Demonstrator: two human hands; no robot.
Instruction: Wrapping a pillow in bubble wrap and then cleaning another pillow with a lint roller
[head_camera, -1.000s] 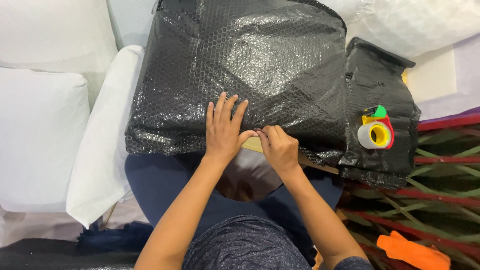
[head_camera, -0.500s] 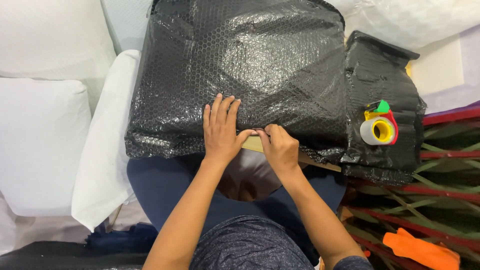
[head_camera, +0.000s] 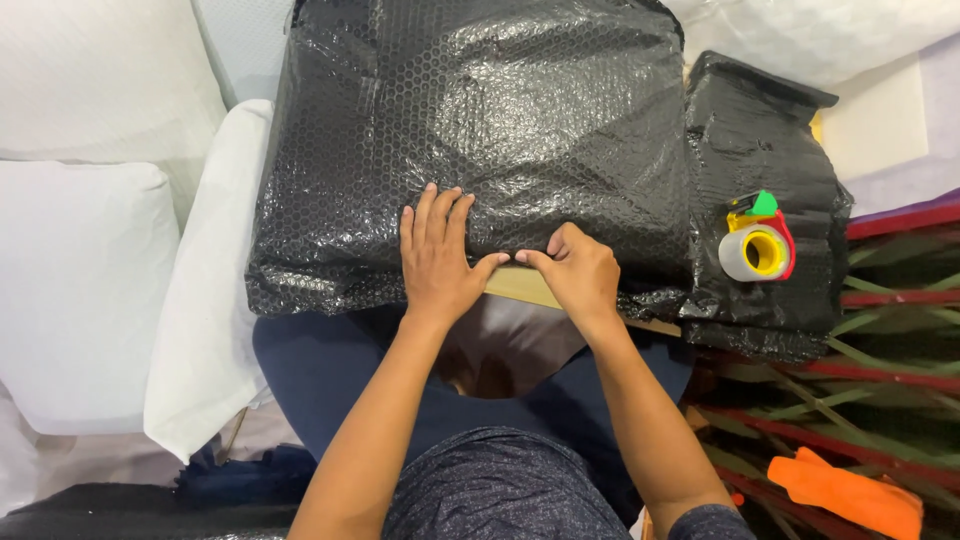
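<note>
**Inspector:** Start with the grip, each hand in turn.

**Assistant:** Left hand (head_camera: 437, 255) lies flat, fingers spread apart, palm pressed on the near edge of the black bubble-wrapped parcel (head_camera: 480, 130). Right hand (head_camera: 577, 272) is curled, its fingertips pinched together on the wrap's edge just beside the left thumb. The two hands touch at centre frame.

**Inspector:** Location of the parcel?

**Assistant:** Upper centre of the frame, resting across the person's lap and reaching away from them. A strip of tan cardboard (head_camera: 520, 287) shows below the wrap, right under the hands.

**Inspector:** Progress?

**Assistant:** In my judgement, well along: the top and sides are fully covered. The near edge appears unsealed, since the cardboard is still exposed and no tape is visible there.

**Inspector:** Surroundings?

**Assistant:** A tape dispenser (head_camera: 757, 244), yellow core with red and green parts, sits on a smaller black-wrapped bundle (head_camera: 760, 130) at right. White cushions (head_camera: 80, 290) lie at left; an orange object (head_camera: 850, 492) lies at lower right.
</note>
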